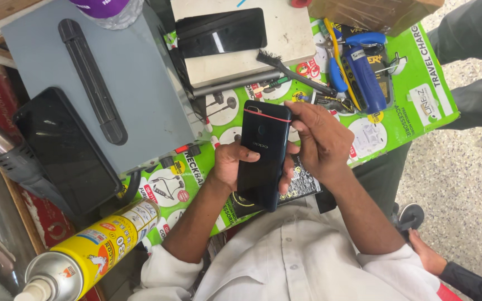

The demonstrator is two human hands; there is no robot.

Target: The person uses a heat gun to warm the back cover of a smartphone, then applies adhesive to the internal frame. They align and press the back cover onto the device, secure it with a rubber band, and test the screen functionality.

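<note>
The left grip (234,163) clasped a glossy dark-blue rectangular smartphone (263,153) by its long edges above the worktop's (419,83) front edge; the right grip (319,139) pinched its top corner. It looked slippery, stiff, fragile; edges seemed safest.

Three dark phones (263,153) (65,147) (221,32), one yellow spray can (93,248), one black brush (294,71), one blue tool (364,72)

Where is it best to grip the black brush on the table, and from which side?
Probably grip the brush by its thin straight handle, coming from above across its width. It lies flat and slanted, bristles at its upper-left end; the handle's middle looks free, while tools crowd its lower-right tip.
</note>
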